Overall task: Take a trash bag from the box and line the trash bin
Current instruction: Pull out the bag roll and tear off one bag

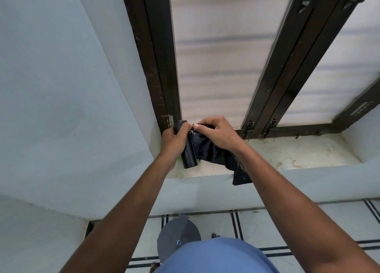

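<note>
While the left hand (174, 138) clamps the trash bag roll (188, 149), the right hand (218, 132), pinching the unrolled bag (211, 149), should tear cleanly along the perforation.

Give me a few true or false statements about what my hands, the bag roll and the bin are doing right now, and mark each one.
1. The left hand has a grip on the black bag roll. True.
2. The right hand is resting on the floor. False: it holds the unrolled bag at the roll.
3. The loose bag end hangs over the window sill edge. True.
4. The grey trash bin already has a bag in it. False: no bag is in it.
</note>
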`<state>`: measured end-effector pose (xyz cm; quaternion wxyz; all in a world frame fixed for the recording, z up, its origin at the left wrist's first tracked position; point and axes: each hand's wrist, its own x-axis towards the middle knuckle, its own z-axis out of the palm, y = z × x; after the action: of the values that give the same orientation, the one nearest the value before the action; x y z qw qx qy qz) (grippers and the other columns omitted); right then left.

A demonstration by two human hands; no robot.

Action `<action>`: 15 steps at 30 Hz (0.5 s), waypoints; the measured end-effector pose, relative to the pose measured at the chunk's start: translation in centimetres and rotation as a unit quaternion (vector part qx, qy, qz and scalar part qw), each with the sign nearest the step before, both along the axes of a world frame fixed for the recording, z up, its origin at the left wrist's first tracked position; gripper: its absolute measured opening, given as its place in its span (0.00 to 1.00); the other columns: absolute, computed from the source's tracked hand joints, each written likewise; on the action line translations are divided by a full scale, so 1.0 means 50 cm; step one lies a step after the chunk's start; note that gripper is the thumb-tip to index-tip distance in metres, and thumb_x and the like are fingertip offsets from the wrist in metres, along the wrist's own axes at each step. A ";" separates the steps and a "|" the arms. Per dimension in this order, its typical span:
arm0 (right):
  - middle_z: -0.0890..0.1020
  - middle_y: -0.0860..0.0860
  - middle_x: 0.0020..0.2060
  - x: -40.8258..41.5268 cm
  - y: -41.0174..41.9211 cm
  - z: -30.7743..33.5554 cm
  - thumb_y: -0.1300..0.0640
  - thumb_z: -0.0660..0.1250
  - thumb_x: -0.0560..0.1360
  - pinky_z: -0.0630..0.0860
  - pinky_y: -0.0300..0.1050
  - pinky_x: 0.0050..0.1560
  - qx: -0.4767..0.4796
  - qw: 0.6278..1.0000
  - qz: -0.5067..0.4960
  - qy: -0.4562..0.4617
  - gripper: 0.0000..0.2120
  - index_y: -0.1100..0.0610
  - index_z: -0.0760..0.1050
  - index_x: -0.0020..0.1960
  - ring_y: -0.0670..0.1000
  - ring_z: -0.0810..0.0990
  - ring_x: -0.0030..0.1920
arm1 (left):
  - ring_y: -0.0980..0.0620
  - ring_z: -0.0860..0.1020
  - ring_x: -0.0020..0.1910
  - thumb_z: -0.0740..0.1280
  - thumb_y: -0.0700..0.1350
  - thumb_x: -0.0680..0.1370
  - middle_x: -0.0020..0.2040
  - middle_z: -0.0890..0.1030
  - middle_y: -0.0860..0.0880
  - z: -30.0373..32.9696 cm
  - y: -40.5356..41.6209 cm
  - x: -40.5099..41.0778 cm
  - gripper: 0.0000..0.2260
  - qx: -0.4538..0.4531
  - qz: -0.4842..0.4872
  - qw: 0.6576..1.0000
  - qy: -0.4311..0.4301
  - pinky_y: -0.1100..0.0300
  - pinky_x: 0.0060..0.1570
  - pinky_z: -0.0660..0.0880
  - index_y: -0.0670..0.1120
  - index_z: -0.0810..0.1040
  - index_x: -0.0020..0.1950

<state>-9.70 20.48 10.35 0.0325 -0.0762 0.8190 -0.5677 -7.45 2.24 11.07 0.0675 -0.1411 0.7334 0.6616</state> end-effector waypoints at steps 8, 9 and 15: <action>0.91 0.56 0.42 0.006 -0.012 -0.012 0.54 0.76 0.80 0.82 0.50 0.50 -0.067 0.996 -0.062 0.009 0.09 0.57 0.91 0.47 0.48 0.86 0.42 | 0.50 0.85 0.40 0.73 0.56 0.77 0.35 0.85 0.53 -0.003 0.033 -0.003 0.12 -0.012 0.064 0.998 0.022 0.48 0.46 0.83 0.48 0.86 0.42; 0.91 0.58 0.42 0.007 -0.015 -0.014 0.55 0.76 0.80 0.82 0.49 0.49 -0.079 0.994 -0.073 0.006 0.08 0.58 0.91 0.46 0.48 0.86 0.42 | 0.52 0.83 0.39 0.73 0.54 0.78 0.34 0.84 0.54 -0.003 0.038 -0.002 0.11 -0.005 0.072 0.997 0.028 0.51 0.44 0.81 0.49 0.85 0.41; 0.89 0.61 0.39 0.019 -0.037 -0.018 0.60 0.76 0.80 0.79 0.48 0.45 -0.122 0.984 -0.126 -0.026 0.09 0.62 0.90 0.43 0.49 0.83 0.39 | 0.53 0.83 0.40 0.74 0.52 0.78 0.35 0.84 0.55 -0.014 0.059 0.007 0.10 0.019 0.124 0.991 0.034 0.51 0.47 0.83 0.49 0.85 0.40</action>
<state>-8.76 18.63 9.45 -0.0276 0.0392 0.7459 -0.6644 -7.09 5.17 10.37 -0.0376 -0.2069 0.6991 0.6834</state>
